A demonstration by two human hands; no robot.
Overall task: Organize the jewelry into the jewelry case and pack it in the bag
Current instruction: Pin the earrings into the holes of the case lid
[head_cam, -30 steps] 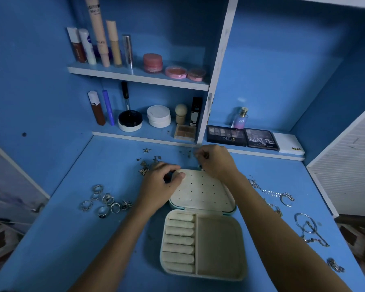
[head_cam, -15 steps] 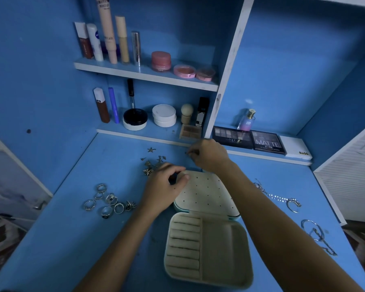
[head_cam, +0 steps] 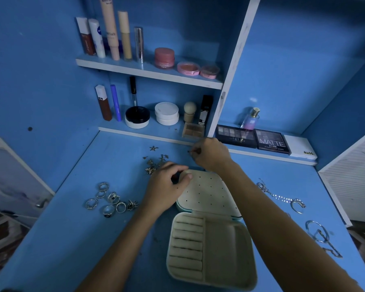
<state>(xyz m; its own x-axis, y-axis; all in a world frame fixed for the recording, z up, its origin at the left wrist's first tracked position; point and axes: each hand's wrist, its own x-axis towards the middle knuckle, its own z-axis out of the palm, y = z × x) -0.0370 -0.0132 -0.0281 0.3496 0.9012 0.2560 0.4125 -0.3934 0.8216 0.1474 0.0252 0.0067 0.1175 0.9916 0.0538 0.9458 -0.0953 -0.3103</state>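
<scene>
My left hand [head_cam: 167, 184] rests on the far left corner of the jewelry case [head_cam: 209, 228], thumb and fingers curled round the edge of its lid [head_cam: 207, 191]. My right hand [head_cam: 211, 155] is raised past the far edge of the case, its fingertips pinched together on a small dark thing [head_cam: 189, 151] that I cannot make out; it looks like an earring stud. The two hands are apart, the right one farther back than the left.

The case lies open on the blue desk [head_cam: 72, 239] between my forearms. The lid lies flat on the far side, its pale inside dotted with small holes. The near half holds a column of ring rolls [head_cam: 187, 245] on the left and a plain compartment [head_cam: 228, 249] on the right.

Just behind my left hand lies a scatter of small earrings [head_cam: 156, 160], some star-shaped. Further left is a cluster of rings [head_cam: 110, 200]. To the right of my right forearm a chain bracelet [head_cam: 280, 196] lies on the desk, and nearer the corner, hoops and a chain [head_cam: 320, 237].

At the back, two shelves [head_cam: 150, 73] carry tubes, jars and compacts; right of the divider sit eyeshadow palettes [head_cam: 253, 138] and a small perfume bottle [head_cam: 251, 119].
</scene>
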